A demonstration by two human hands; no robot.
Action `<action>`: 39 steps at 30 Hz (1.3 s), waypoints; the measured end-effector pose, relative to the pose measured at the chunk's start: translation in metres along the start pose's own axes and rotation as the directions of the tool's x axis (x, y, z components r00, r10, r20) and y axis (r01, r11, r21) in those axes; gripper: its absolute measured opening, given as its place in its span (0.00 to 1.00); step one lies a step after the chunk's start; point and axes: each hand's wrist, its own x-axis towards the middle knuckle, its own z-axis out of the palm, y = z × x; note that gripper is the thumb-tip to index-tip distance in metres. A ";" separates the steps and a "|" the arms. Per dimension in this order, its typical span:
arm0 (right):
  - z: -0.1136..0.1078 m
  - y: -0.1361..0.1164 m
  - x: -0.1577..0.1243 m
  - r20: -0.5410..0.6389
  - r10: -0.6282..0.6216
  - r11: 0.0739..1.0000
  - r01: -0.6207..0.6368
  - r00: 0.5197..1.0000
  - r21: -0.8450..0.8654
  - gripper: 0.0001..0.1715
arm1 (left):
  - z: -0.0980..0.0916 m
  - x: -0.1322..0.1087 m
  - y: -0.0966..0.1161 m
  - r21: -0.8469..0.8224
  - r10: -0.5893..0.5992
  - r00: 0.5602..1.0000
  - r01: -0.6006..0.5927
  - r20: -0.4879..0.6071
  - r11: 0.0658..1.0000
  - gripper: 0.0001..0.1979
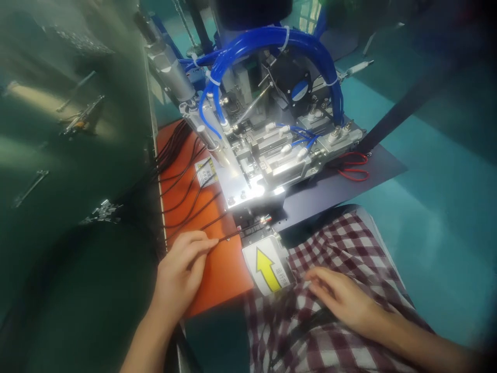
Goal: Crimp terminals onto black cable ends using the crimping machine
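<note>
My left hand [180, 272] is closed in a pinch on a thin black cable [233, 236] above the orange plate. The cable's metal-tipped end [265, 219] lies at the small fixture at the machine's front. Just in front of that fixture is a block with a white label and a yellow arrow [267, 269]. My right hand [341, 298] is over the checked cloth on my lap, right of the block. Its fingers are loosely bent and partly apart, with nothing visible in them.
A metal machine [279, 160] with blue air hoses [267, 39] stands ahead on the orange plate [217, 280]. More black cables [182, 197] run across the plate from the left, where a bundle of metal cable ends [104, 212] lies. A red cord [355, 168] is at the right.
</note>
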 end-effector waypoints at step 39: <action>0.012 -0.009 -0.034 0.132 -0.173 0.982 0.181 0.976 -0.051 0.17 | 0.012 0.036 -0.015 -0.016 -0.111 0.987 0.110 -0.119 0.994 0.17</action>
